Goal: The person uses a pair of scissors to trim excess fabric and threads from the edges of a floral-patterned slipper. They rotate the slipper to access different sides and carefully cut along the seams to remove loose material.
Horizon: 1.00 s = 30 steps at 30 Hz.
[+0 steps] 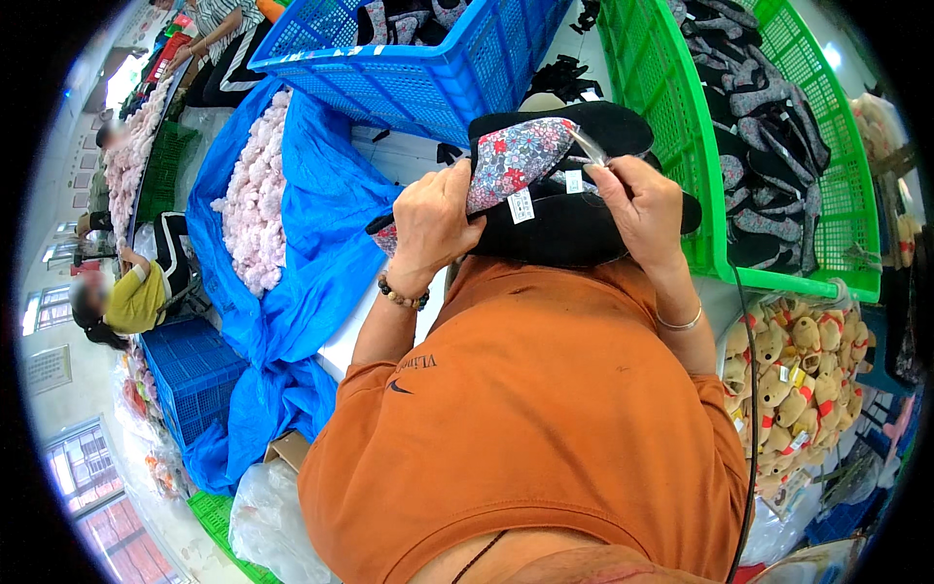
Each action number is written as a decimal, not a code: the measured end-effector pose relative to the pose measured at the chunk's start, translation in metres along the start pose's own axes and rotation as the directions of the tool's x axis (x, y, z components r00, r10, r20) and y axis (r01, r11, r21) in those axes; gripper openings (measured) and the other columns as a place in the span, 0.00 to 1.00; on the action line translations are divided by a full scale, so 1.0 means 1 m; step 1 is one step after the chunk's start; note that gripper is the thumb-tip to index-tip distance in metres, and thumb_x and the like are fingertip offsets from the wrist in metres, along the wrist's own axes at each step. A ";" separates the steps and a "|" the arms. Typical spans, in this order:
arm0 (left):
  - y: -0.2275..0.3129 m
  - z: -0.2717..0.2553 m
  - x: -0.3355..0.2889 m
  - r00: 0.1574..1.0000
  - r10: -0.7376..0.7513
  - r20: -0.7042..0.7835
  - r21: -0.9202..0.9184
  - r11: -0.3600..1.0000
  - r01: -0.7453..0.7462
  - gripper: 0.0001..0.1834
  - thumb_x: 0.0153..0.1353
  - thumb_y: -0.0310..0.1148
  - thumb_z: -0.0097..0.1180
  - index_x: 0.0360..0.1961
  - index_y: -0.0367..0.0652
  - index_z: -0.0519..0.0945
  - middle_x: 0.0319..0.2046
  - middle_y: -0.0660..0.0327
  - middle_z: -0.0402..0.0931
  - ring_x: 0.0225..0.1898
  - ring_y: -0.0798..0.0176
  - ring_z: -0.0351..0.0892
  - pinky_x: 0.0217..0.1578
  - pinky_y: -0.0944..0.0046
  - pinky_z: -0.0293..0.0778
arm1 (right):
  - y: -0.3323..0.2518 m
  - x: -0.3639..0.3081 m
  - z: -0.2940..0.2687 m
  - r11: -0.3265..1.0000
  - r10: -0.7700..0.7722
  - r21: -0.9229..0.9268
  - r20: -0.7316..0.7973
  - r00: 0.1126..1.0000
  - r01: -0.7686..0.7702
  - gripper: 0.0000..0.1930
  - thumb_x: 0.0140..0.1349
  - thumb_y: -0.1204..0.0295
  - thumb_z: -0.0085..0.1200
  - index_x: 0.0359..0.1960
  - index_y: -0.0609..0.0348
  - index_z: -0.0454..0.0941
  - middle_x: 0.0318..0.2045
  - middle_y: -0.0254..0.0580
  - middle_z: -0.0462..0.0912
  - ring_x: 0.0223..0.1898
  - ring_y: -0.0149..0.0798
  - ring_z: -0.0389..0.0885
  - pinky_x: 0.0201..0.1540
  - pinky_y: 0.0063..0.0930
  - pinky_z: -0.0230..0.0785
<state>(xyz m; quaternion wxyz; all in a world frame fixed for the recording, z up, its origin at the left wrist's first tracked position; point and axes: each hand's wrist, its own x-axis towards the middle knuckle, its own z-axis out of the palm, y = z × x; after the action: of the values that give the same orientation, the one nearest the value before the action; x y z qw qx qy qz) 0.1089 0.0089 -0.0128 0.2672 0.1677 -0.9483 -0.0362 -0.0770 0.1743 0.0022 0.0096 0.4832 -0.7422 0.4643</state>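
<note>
My left hand [433, 219] is closed on a soft black sewn piece [574, 234] with a flower-print panel [516, 156] in grey, red and blue. It grips the piece by its left side. A white label [520, 205] hangs from the panel's lower edge, and a second small label [574, 181] shows to its right. Thumb and fingers of my right hand [642, 200] pinch a slim, shiny strip [588, 146] at the panel's right end; its exact kind is unclear. More black cloth lies behind and under both hands, in front of my body.
Beyond the hands stands a blue crate [389, 83] holding similar pieces. At right, a green crate [671, 127] holds many black and patterned pieces [769, 146]. Tan plush toys [793, 389] lie below it. Pale pink fluffy pieces [255, 204] sit on blue sheeting [336, 204]. Other people are at far left.
</note>
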 end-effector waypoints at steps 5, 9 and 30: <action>0.000 0.001 0.001 1.000 0.014 0.007 0.025 1.000 -0.015 0.28 0.34 0.30 0.63 0.43 0.38 0.74 0.26 0.58 0.74 0.28 0.55 0.75 0.28 0.58 0.70 | 0.002 0.001 0.007 0.986 -0.144 -0.070 0.068 0.987 0.149 0.15 0.59 0.62 0.56 0.23 0.60 0.74 0.18 0.43 0.73 0.18 0.43 0.71 0.20 0.31 0.61; -0.004 0.002 -0.004 0.999 0.017 0.045 0.026 0.999 -0.018 0.29 0.33 0.30 0.63 0.43 0.38 0.73 0.25 0.58 0.73 0.28 0.55 0.74 0.27 0.58 0.69 | 0.016 0.005 0.009 0.901 -0.026 -0.434 -0.043 0.999 0.004 0.19 0.58 0.57 0.55 0.17 0.56 0.72 0.17 0.42 0.75 0.18 0.44 0.75 0.18 0.34 0.63; -0.133 -0.074 0.177 0.864 0.152 -0.480 0.595 0.780 0.193 0.22 0.44 0.32 0.65 0.43 0.40 0.77 0.40 0.52 0.77 0.42 0.50 0.77 0.42 0.55 0.72 | 0.016 0.015 -0.001 0.940 -0.003 -0.341 -0.053 0.999 -0.015 0.21 0.61 0.55 0.53 0.18 0.59 0.71 0.17 0.43 0.74 0.18 0.45 0.75 0.20 0.35 0.64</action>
<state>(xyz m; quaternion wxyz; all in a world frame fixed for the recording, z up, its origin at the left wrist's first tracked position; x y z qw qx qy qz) 0.0453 -0.1748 0.1167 0.4332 0.2606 -0.8003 0.3222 -0.0966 0.1661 -0.0014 0.1115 0.4596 -0.8124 0.3412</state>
